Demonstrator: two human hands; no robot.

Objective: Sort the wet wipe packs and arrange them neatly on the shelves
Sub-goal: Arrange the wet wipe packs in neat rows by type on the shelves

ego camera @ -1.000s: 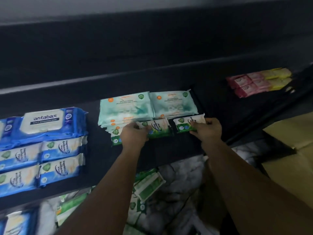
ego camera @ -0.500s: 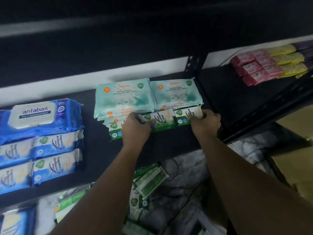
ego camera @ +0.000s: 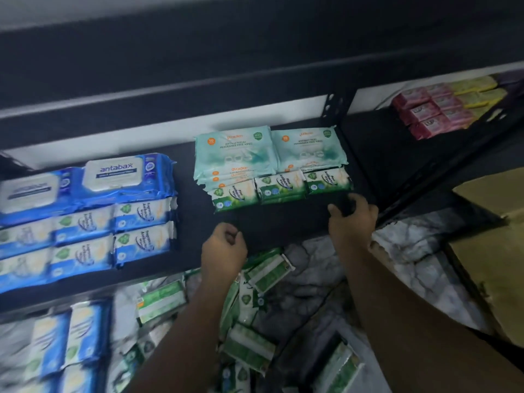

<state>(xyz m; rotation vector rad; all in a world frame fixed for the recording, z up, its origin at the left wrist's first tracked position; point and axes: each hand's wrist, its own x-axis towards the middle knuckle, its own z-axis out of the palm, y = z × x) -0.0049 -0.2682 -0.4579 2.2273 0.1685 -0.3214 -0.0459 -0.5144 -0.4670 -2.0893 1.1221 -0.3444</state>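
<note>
1. While they're hanging empty, the left hand (ego camera: 224, 248) and right hand (ego camera: 353, 222) are curling their fingers loosely, pinching nothing.
2. The green wipe packs (ego camera: 280, 188) are sitting on the shelf (ego camera: 283, 225) at 12 o'clock from the hands, touching the teal packs (ego camera: 235, 151).
3. Leftmost one's jutting toward 7 o'clock, so a careless nudge could be skewing the row.

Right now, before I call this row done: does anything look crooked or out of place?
Yes. The left green pack sits forward of the middle pack and right pack and is slightly tilted, breaking the row. Below the shelf, loose packs lie in a heap, unsorted.
</note>
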